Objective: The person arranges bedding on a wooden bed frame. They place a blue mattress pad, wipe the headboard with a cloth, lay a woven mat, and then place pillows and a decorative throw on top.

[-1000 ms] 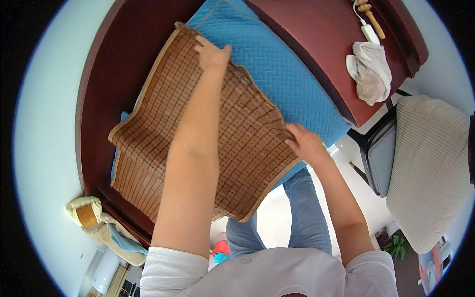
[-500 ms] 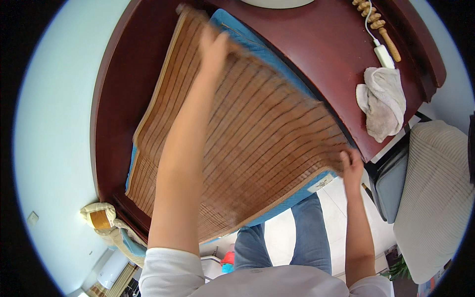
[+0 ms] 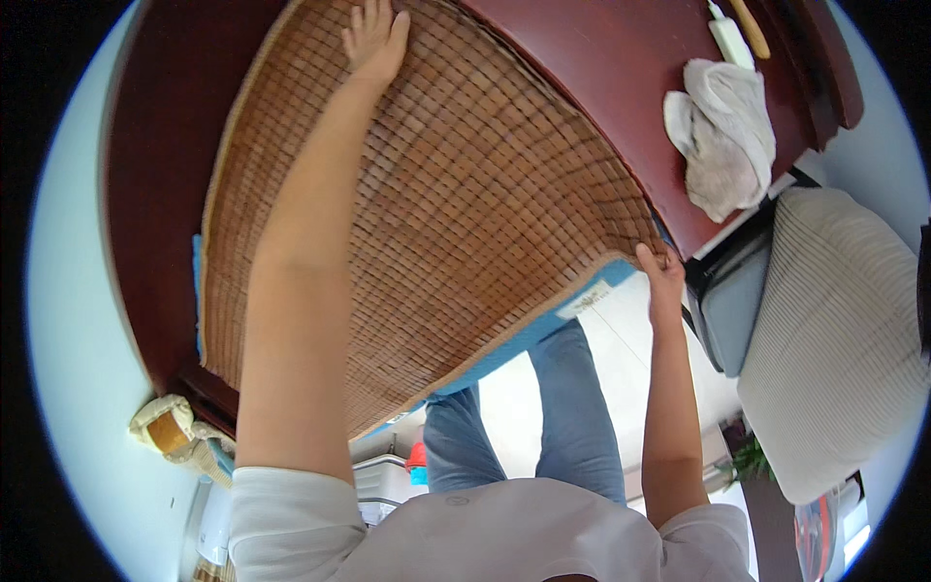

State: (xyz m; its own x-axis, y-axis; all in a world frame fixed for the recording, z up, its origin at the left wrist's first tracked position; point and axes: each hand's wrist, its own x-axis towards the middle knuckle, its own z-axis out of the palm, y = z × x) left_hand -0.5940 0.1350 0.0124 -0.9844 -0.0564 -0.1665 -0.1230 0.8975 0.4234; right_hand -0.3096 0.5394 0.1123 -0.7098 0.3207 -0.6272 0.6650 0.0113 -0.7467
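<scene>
The left arm stretches far forward, the left hand (image 3: 376,44) lying spread on the brown mat (image 3: 485,194); the right arm reaches out sideways, the right hand (image 3: 663,276) pinching the mat's corner. One dark-red bench (image 3: 155,194) bears one blue cushion (image 3: 519,341) under that single mat, with one ribbed pale cushion (image 3: 834,339), one crumpled cloth (image 3: 725,141) and one small white block (image 3: 731,42) to the right.

Red bench (image 3: 155,194), blue pad (image 3: 499,353), apparently under brown mat (image 3: 465,204)

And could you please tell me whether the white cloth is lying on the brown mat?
No, the white cloth lies on the dark red surface to the right of the brown mat.
</scene>
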